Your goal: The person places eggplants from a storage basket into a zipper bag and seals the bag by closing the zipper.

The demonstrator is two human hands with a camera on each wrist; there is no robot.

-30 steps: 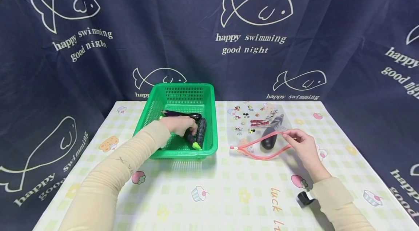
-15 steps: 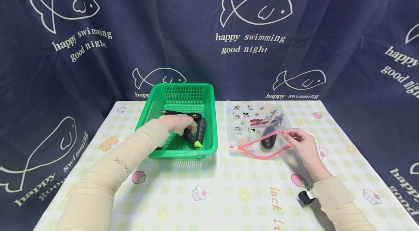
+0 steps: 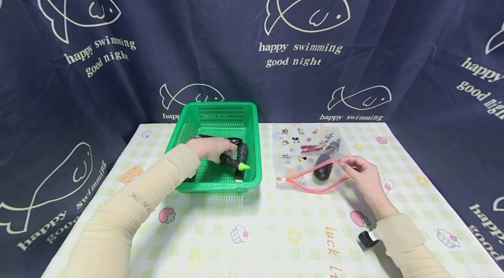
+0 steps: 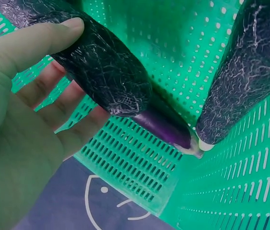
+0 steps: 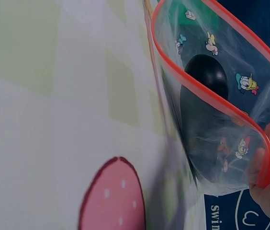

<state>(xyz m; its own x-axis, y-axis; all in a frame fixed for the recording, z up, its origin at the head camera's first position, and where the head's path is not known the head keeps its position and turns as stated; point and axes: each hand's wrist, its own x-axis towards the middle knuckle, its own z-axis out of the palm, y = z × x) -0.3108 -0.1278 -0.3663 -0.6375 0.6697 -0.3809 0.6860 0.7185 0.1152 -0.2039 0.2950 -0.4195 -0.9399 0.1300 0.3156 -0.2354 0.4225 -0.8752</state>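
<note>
In the head view my left hand (image 3: pixel 210 147) reaches into the green basket (image 3: pixel 259 146) and holds a dark, wrinkled cucumber (image 3: pixel 229 161) with a bright green end. The left wrist view shows the thumb on top of this cucumber (image 4: pixel 108 67) and fingers beneath it. A second wrinkled cucumber (image 4: pixel 245 76) and a purple eggplant (image 4: pixel 161 122) lie in the basket. My right hand (image 3: pixel 363 177) pinches the red-edged rim of a clear zip bag (image 3: pixel 289 162), whose mouth gapes. Inside the bag lies an eggplant (image 3: pixel 323 172), its rounded end (image 5: pixel 207 72) towards the opening.
The table is covered by a checked, printed tablecloth (image 3: pixel 212 234). Behind it hangs a dark blue curtain (image 3: pixel 236 72) with fish drawings. A small black object (image 3: pixel 367 238) is beside the right sleeve cuff.
The cucumber in my left hand has lifted slightly, its green end swinging up and to the right, uncovering the second cucumber's lower end. My right hand and the bag have stayed in place.
</note>
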